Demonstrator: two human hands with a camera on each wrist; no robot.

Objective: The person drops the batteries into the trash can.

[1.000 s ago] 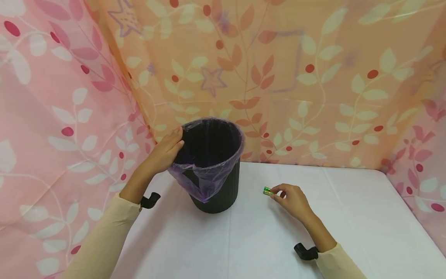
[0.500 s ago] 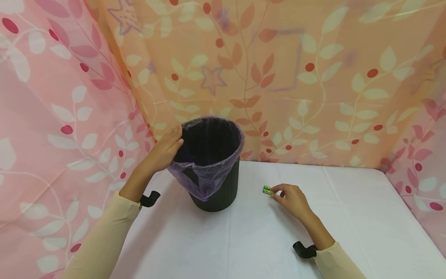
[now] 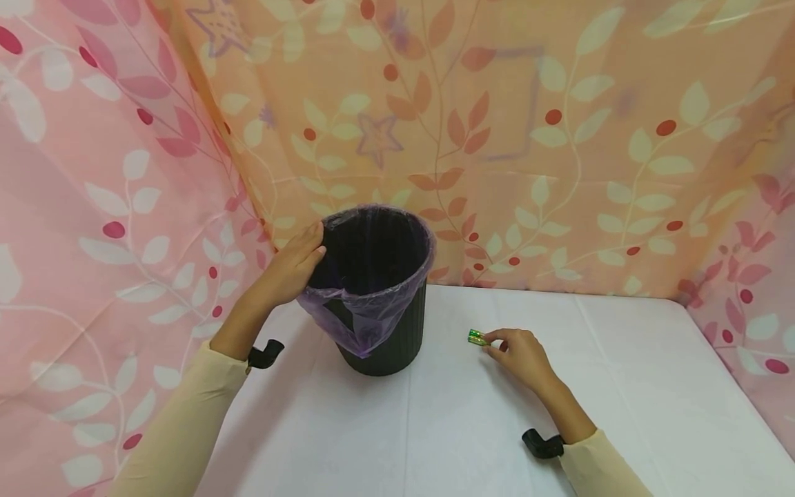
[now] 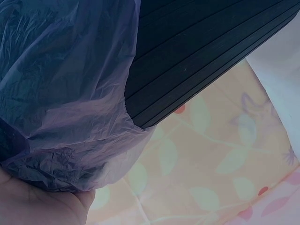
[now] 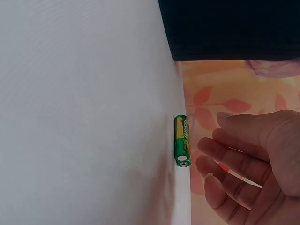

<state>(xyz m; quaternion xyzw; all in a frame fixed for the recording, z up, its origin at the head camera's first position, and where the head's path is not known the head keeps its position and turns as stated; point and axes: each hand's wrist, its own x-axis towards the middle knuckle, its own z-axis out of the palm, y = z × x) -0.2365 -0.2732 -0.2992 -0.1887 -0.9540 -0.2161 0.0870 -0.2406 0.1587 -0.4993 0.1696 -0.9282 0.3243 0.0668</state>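
Note:
In the head view my left hand (image 3: 295, 266) lies across the left rim of a ribbed black trash bin (image 3: 404, 338) and seems to grip it. A purple plastic liner (image 3: 366, 324) is folded over the rim. The left wrist view has my palm (image 4: 42, 204) against the crumpled liner, fingers hidden. Two small green and gold batteries (image 5: 182, 140) are side by side on the table right of the bin. My right hand (image 5: 248, 164) is beside them, fingers loosely bent. The right wrist view has a gap between fingertips and batteries; in the head view they nearly meet.
The white-covered table (image 3: 621, 386) spreads around the bin and out to the right. An orange leaf-patterned cloth (image 3: 509, 207) hangs behind it. Pink patterned cloth (image 3: 143, 276) closes the left side. A black wrist mount (image 3: 543, 444) sits on each forearm.
The head view has shifted slightly. The batteries have turned a little beside my right fingertips. My left hand keeps its place on the bin rim.

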